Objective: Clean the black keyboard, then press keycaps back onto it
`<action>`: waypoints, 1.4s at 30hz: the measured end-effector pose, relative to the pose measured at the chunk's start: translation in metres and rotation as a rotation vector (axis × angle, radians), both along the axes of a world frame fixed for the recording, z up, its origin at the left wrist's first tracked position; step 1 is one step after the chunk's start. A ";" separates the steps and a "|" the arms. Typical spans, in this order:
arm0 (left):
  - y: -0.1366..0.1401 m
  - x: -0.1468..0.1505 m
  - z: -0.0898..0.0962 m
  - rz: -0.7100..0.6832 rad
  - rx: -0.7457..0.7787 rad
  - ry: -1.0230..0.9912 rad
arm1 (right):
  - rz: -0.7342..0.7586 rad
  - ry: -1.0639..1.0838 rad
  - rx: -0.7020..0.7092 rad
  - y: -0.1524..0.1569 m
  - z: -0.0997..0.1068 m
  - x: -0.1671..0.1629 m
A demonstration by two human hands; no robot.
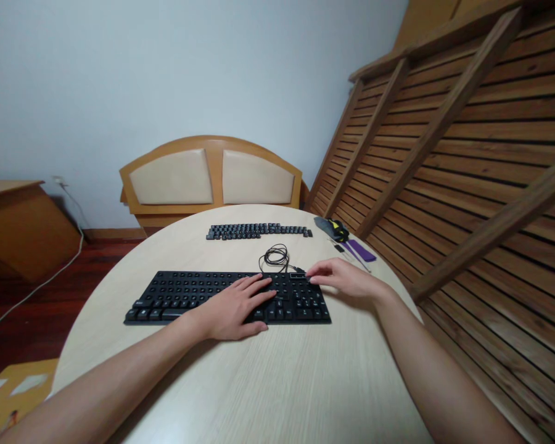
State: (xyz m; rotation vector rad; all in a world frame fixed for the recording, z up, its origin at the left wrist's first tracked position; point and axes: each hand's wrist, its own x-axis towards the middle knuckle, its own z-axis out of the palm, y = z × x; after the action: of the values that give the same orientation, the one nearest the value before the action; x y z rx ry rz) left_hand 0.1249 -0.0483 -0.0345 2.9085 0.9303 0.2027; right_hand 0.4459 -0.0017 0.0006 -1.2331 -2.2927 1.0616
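The wide-spread left hand (pixel 235 308) seemingly steadies the computer keyboard (pixel 180 293) on the table (pixel 296 382); the narrowed right hand (pixel 340 276) is at the keyboard's far-right corner (holding what, I cannot tell). Fingertip precision likely comes next.

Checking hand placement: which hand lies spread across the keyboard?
The left hand, palm down over the keyboard; the right hand is at its far right corner.

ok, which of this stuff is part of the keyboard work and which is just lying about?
Part of it:
- keyboard, left hand resting on it, right hand at its far right corner
- coiled cable
- probably the loose keycaps in rows behind

Apparently just lying about:
- purple item
- grey, black and yellow bundle
- yellow-brown box, lower left
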 end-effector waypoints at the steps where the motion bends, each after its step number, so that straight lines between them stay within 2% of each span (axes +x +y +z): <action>1: 0.000 0.000 0.000 -0.001 -0.001 0.000 | 0.030 0.000 -0.042 -0.003 0.001 -0.002; 4: 0.000 0.000 0.001 0.000 -0.006 -0.007 | 0.094 -0.009 -0.099 -0.006 0.002 -0.009; 12: 0.000 0.001 0.002 0.006 -0.014 0.013 | 0.106 -0.031 -0.069 -0.011 0.004 -0.014; 24: 0.000 0.001 -0.001 0.008 -0.009 0.016 | 0.119 -0.131 0.072 -0.008 -0.003 -0.017; 35: 0.000 0.000 -0.001 0.010 0.005 0.026 | 0.112 -0.199 0.165 -0.012 0.000 -0.022; 42: 0.000 0.000 -0.001 0.007 0.002 0.009 | 0.129 -0.147 0.111 -0.012 0.000 -0.020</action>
State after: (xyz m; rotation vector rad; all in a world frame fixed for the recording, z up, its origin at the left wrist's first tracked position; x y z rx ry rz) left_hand 0.1250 -0.0481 -0.0355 2.9110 0.9416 0.1909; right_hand 0.4257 -0.0140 0.0010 -1.1682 -2.5356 0.8971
